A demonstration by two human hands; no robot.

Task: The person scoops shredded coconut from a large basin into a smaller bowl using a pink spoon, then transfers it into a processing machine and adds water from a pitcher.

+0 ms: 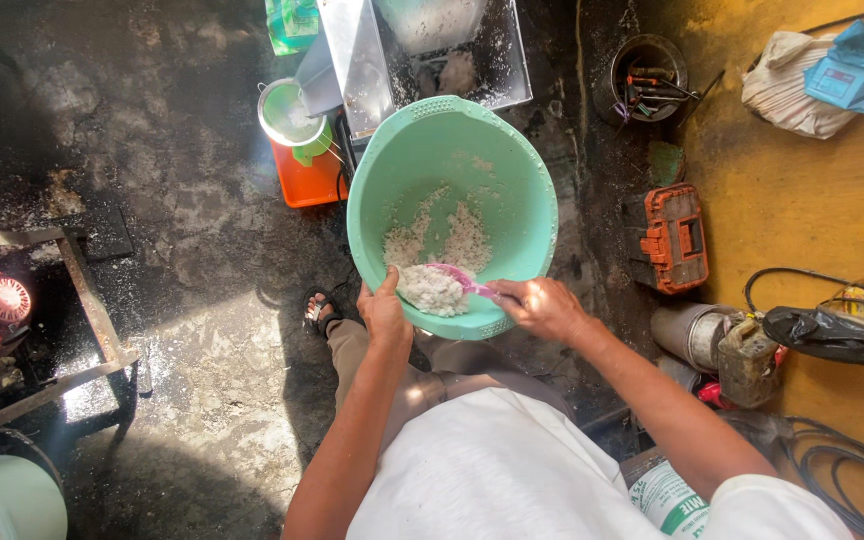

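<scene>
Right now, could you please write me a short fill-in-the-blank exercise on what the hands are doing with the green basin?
1. The left hand grips the near rim of the green basin with its ____ hooked inside.
2. The right hand holds a scoop whose colour is ____.
3. The stuff in the basin, white grated flakes, lies mostly toward the ____ side, by the hands.
4. Beyond the basin stands an ____ box under a small metal pot.

Missing words: thumb; pink; near; orange

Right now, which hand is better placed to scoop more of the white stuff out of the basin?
Right hand: it already holds the pink scoop in the white shreds. The left hand grips the green basin rim.
</scene>
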